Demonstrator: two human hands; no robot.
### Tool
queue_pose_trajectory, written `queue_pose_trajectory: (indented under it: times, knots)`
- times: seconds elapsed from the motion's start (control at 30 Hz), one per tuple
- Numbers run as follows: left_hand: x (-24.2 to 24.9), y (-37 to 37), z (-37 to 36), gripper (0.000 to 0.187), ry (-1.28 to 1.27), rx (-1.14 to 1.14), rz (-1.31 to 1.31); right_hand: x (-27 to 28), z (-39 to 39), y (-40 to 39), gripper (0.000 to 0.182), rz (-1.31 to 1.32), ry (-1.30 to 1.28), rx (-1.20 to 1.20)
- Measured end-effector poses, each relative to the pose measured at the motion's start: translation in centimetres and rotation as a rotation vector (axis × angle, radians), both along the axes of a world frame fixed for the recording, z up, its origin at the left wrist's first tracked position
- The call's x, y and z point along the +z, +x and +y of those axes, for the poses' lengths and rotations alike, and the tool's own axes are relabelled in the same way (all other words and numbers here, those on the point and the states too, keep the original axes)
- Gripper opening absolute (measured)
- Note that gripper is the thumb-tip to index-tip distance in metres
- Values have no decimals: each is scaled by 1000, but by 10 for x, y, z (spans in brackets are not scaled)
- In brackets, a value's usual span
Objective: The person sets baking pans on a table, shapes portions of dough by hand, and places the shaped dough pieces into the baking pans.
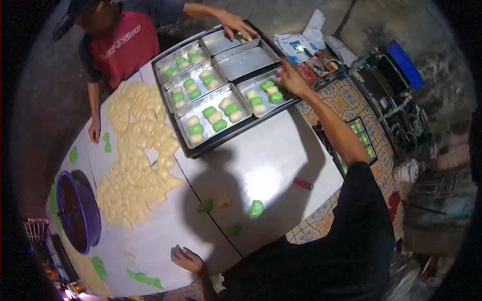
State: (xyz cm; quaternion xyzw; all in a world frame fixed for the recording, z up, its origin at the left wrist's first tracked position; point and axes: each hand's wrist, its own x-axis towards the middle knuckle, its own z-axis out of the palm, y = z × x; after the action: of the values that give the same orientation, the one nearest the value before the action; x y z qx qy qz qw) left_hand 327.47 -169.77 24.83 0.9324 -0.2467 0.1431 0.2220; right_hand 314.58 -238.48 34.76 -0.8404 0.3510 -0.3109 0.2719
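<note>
My right hand (pixel 295 80) is at the right edge of a metal baking pan (pixel 256 116), fingers apart, above dough balls in green and cream (pixel 272 92). A bit of green shows just under the hand, partly hidden by it. My left hand (pixel 188 261) rests near the table's front edge, fingers loosely spread with nothing in them. Between my hands lie a green dough lump (pixel 255 208), smaller green and cream scraps (pixel 223 201) and a red flat object (pixel 303 184). Several pans sit together on a large black tray (pixel 205 146), some holding rows of alternating green and cream balls.
Many cream dough pieces (pixel 140 150) cover the table's left part, beside a purple basin (pixel 93 220). Across the table, a person in a red shirt (pixel 128 47) has one hand (pixel 233 24) over the far pan. Another filled tray (pixel 369 143) stands lower right.
</note>
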Motion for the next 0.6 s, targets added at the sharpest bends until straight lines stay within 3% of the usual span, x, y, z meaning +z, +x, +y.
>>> queue_pose_trajectory:
  times: [0.07,0.17,0.23,0.3,0.37,0.4,0.43,0.47,0.5,0.53,0.57,0.6]
  knots:
    - [2,-2,-2,34,15,20,-3,18,14,-10,52,-107,-22,-70]
    - [-2,2,0,32,1,-1,-45,25,16,-31,52,116,-237,-11]
    - [2,1,-2,31,78,33,-29,8,14,-42,54,496,-232,346]
    - [-1,0,-1,31,56,28,-18,-3,14,-39,48,515,-312,243]
    - [5,-2,0,31,23,39,55,7,4,-22,41,784,-165,84]
    - [8,-2,0,31,42,8,-1,-4,-4,-21,44,833,-263,78]
    - [5,-1,3,31,46,0,-26,3,12,-21,44,832,-261,101]
    - [-8,0,10,30,-30,17,2,10,28,-21,41,757,-240,-57]
    - [2,-1,6,29,-139,62,223,20,53,-19,39,686,-211,-204]
    - [5,-1,6,31,51,49,72,29,83,-20,36,465,-505,-189]
    - [-19,3,18,32,-114,14,22,38,119,-25,34,221,-778,-174]
    - [-10,4,14,32,83,68,31,42,160,-31,29,180,-513,-102]
